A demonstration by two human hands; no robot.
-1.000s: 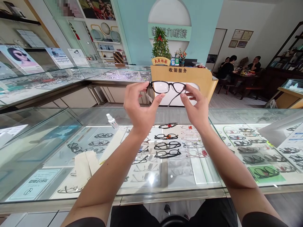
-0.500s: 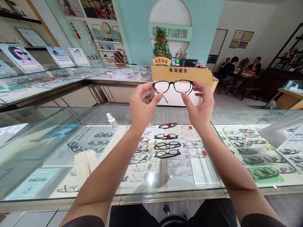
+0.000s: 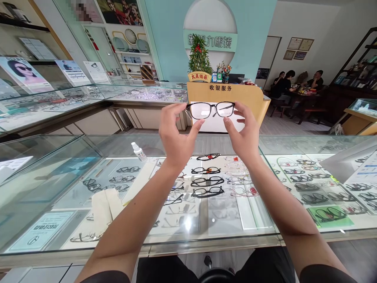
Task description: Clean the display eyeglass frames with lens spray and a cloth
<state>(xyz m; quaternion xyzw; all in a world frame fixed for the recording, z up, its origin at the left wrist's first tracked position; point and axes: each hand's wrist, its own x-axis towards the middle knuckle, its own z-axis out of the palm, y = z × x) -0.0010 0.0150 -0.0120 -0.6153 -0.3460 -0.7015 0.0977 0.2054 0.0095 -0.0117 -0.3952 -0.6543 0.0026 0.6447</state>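
Black-framed eyeglasses [image 3: 213, 106] are held up in the air above the glass display case [image 3: 165, 240], between both my hands. My left hand [image 3: 178, 135] grips the left end of the frame, its thumb just below the left lens. At the opposite end, my right hand [image 3: 244, 131] pinches the frame between thumb and fingers. The lenses are clear, with faint lettering on the right one. One temple arm shows behind the right lens. Below my hands, several dark eyeglasses [image 3: 207, 181] lie in a column inside the case.
A white spray bottle [image 3: 138, 151] and a cream cloth [image 3: 106, 210] rest on the glass at left. Beyond stands a wooden cashier counter [image 3: 250, 92] with a potted plant [image 3: 199, 57]. Several people [image 3: 284, 86] sit at a table at the far right.
The eyeglasses have turned, so the right side swings nearer the left and a temple arm now shows through the right lens. My right hand has shifted slightly left and down.
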